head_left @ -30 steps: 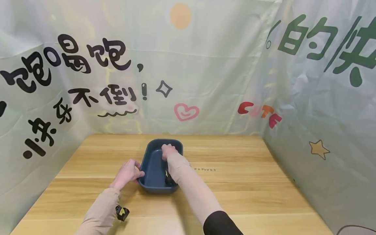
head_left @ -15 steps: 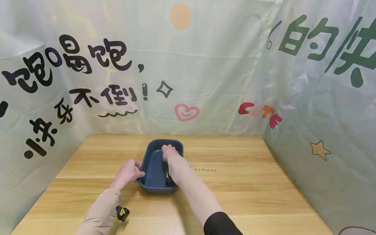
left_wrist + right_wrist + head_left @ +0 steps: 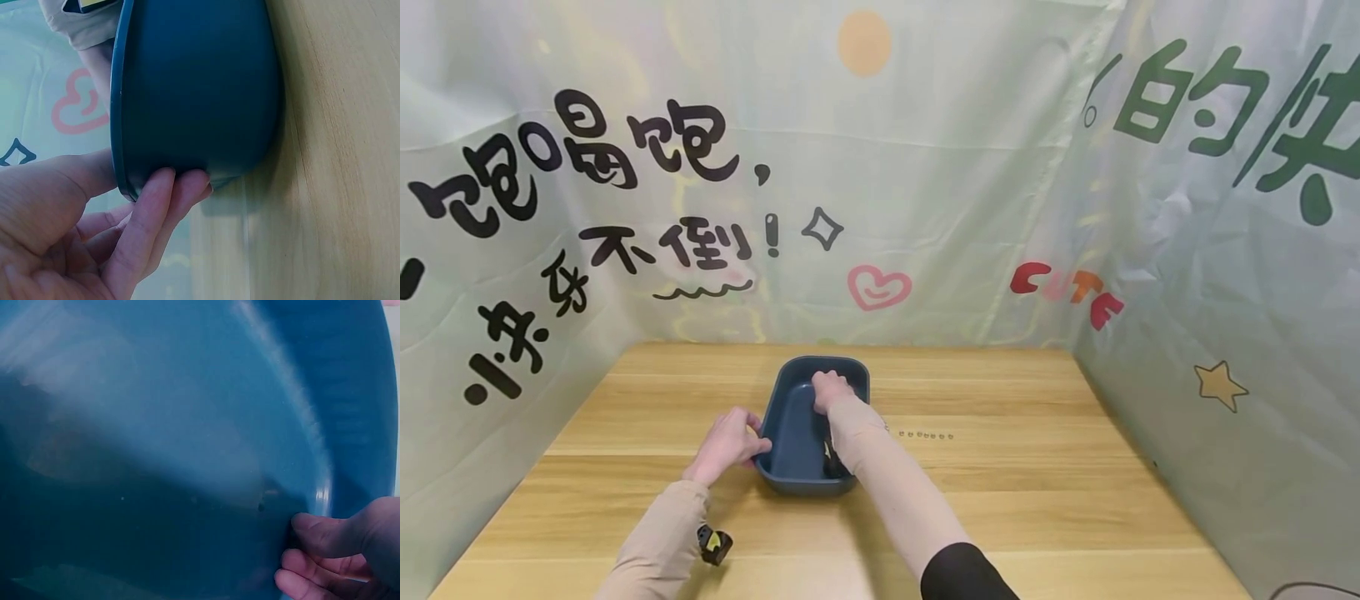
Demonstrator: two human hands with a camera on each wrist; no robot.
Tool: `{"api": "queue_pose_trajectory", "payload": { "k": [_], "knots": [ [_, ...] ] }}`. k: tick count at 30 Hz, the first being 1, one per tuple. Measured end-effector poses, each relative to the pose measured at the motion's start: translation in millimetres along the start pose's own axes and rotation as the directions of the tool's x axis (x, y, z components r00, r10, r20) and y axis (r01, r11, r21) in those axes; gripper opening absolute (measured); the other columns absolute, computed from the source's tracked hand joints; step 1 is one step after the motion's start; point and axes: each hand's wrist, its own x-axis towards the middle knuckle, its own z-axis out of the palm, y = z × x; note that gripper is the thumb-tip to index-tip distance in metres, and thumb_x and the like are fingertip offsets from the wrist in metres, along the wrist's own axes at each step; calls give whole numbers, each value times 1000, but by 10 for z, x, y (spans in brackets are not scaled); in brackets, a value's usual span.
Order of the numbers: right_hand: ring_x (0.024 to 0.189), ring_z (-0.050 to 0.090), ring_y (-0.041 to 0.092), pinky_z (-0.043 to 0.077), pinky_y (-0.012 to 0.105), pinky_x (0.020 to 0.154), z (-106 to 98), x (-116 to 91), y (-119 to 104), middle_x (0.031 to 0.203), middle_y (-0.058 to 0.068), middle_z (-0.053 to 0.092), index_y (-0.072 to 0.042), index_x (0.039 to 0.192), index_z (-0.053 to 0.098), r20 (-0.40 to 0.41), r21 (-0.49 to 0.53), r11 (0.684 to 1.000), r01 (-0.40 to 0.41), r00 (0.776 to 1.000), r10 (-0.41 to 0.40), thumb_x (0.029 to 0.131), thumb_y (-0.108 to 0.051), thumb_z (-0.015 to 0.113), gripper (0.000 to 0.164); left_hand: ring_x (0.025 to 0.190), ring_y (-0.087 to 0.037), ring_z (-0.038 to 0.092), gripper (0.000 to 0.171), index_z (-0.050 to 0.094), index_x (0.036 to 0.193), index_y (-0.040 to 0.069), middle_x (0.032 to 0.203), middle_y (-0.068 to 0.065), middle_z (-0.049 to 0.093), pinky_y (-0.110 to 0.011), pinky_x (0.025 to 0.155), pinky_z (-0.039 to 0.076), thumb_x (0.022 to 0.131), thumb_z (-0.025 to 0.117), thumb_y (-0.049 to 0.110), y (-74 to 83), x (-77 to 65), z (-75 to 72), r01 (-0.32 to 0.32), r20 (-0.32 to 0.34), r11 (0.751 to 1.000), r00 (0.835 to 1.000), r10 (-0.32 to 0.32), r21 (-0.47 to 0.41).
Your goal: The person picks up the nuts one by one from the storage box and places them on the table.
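A dark blue rectangular plastic basin [image 3: 808,485] with rounded corners stands on the wooden table. My left hand [image 3: 727,439] pinches its near left rim, thumb inside and fingers against the outer wall [image 3: 200,94]. My right hand [image 3: 832,390] reaches down inside, toward the far right. In the right wrist view its bent thumb and fingertips touch the basin's floor [image 3: 206,456] beside the wall; I cannot tell whether they hold something small. A tiny dark speck [image 3: 261,507] lies close to the thumb. Several small ring-like pieces [image 3: 919,434] form a row right of the basin.
Black camera mounts sit on both wrists, the left one [image 3: 713,544] hanging low over the table [image 3: 1037,467]. A printed cloth [image 3: 955,208] encloses the back and both sides of the table. My right forearm [image 3: 902,492] crosses the basin's right rim.
Both hands and the basin hold their positions. The whole head view has shifted very slightly to the right.
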Motion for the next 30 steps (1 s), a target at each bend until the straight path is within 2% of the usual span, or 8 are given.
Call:
{"api": "queue_pose_trajectory", "payload": {
  "k": [12,22,27,30],
  "knots": [
    [83,54,22,46,34,65,9,5,8,102,8,60,-13,98,60,35,-30,1000,9,999,-8,77,-12,63,22,44,-16,61,26,58,90,-5,70,-12,65,-28,52,54,68,67,6,3,9,6,-3,7,1000,1000,3,3],
    [77,54,22,46,34,60,-5,-15,35,95,8,60,-13,94,61,20,-10,1000,24,1000,-24,74,-15,65,20,44,-16,62,26,58,89,-5,71,-13,64,-28,50,54,67,67,6,-11,3,23,-5,-1,1000,1000,5,0],
    [75,54,21,44,32,57,-38,-15,50,90,7,60,-13,83,59,31,6,1000,24,999,-25,75,-12,63,8,43,-17,61,26,58,89,-6,71,-14,65,-28,50,54,68,67,5,-18,0,35,-6,5,1000,1000,6,-10],
    [65,57,19,46,28,51,-104,-34,42,76,6,61,-13,73,60,36,72,997,40,998,-42,75,-7,61,6,43,-17,62,28,58,91,-7,75,-18,66,-29,52,55,68,67,5,-13,9,21,-10,7,1000,1000,10,-17]
  ]
}}
